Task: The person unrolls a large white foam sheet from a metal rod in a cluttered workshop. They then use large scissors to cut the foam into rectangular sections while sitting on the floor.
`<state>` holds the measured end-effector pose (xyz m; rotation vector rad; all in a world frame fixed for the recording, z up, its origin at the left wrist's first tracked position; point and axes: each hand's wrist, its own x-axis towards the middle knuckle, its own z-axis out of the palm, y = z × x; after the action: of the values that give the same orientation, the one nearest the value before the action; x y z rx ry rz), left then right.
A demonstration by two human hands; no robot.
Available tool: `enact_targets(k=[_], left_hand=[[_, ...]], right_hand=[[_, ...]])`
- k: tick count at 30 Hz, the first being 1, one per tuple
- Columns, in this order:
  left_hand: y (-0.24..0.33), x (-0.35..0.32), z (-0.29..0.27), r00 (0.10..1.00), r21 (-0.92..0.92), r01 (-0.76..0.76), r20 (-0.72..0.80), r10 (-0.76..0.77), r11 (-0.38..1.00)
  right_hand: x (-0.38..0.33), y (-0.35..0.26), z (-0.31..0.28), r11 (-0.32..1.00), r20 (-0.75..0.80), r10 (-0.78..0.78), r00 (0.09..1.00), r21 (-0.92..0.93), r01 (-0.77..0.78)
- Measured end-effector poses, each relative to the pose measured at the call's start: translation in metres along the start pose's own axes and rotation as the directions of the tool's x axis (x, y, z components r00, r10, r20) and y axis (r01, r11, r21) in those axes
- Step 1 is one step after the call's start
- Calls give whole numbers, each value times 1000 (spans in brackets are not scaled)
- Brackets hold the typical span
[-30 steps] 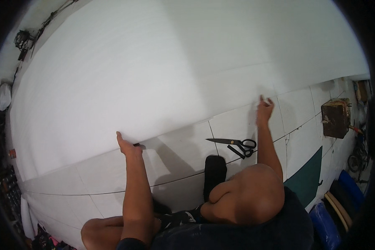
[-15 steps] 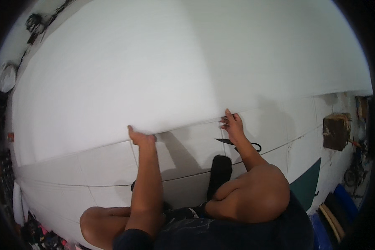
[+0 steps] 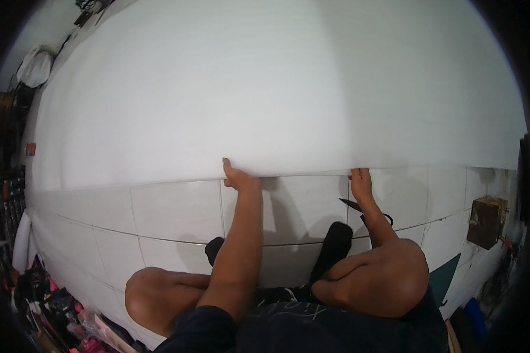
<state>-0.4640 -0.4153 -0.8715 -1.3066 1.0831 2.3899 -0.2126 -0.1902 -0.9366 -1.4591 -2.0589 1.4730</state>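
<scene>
A wide white sheet (image 3: 188, 100) of fabric or paper lies spread over the tiled floor, its near edge running left to right in front of me. At that edge my left hand (image 3: 239, 176) is closed, with the thumb on top and the other fingers hidden beneath the sheet. Farther right, my right hand (image 3: 361, 179) pinches the same edge with its fingers together; the thumb is hidden. Black-handled scissors (image 3: 352, 205) rest on the tiles beside my right forearm, partly covered by it.
My knees and dark-socked feet (image 3: 335, 242) are close behind the edge. To the right stand a brown box (image 3: 487, 222) and a green flat piece (image 3: 446, 279). Piled items (image 3: 59, 306) line the left side, near a white roll (image 3: 22, 241) and a white plastic bag (image 3: 35, 66).
My right hand has gone from spread fingers near the edge to closed on it. Both hands and the sheet appear farther right in view, and the near edge now runs more level.
</scene>
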Motion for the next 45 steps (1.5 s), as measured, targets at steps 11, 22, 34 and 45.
enact_targets(k=[11, 22, 34, 45], left_hand=[[9, 0, 4, 995, -25, -62, -75, 60, 998], [0, 9, -3, 994, -44, -100, -44, 98, 994], [0, 3, -1, 987, 11, -106, -118, 106, 994], [-2, 19, -23, 935, 438, -256, -113, 336, 862]], right_hand=[[9, -9, 3, 879, 92, -332, 939, -331, 343], [-12, -18, -3, 980, -12, -197, 980, -37, 197], [-9, -33, -23, 860, -73, 361, 930, 412, -301], [-42, -78, -22, 843, -16, -395, 918, -402, 356]])
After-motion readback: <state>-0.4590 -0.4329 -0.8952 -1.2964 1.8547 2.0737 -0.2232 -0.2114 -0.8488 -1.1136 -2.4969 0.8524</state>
